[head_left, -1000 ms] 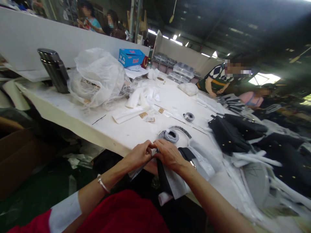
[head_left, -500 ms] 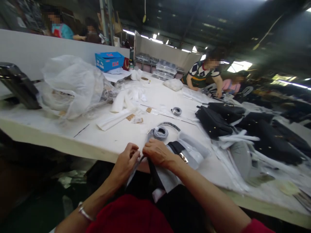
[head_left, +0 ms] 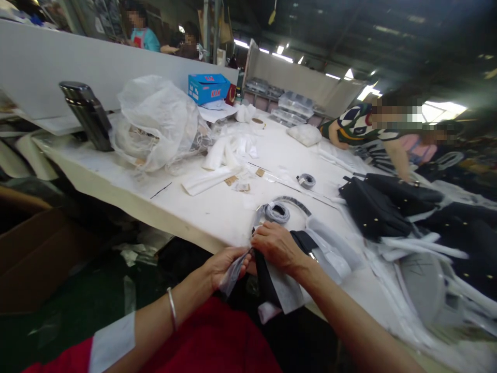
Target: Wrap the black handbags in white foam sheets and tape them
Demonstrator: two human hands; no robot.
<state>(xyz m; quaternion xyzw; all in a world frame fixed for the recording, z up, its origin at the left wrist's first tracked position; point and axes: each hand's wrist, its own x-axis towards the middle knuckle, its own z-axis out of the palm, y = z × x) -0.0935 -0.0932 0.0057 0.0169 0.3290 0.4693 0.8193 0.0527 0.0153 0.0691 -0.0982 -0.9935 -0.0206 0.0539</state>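
At the table's near edge, my left hand (head_left: 229, 267) is closed on a strip of thin clear plastic film (head_left: 233, 277), which hangs from its fingers. My right hand (head_left: 278, 246) lies just to the right, its fingers bent over a black bag piece (head_left: 267, 285) with a pale grey sheet (head_left: 287, 292) along it. The fingertips of both hands nearly meet. Beyond my right hand sits a coiled grey plastic-wrapped strap (head_left: 277, 212). A black strap with a metal buckle (head_left: 312, 256) shows beside my right wrist, next to clear plastic wrapping (head_left: 330, 248).
A dark flask (head_left: 87, 116), a filled clear plastic bag (head_left: 155, 124) and a blue box (head_left: 208, 89) stand at the back left. Another coil (head_left: 306, 181) lies mid-table (head_left: 194, 217). Black bags (head_left: 376, 207) and white tubes (head_left: 423, 244) cover the right, where a co-worker (head_left: 357, 127) leans over.
The view has swung left, so the scene sits further right. My left hand has turned and now shows the plastic film hanging from its grip. My right hand stays on the black bag piece.
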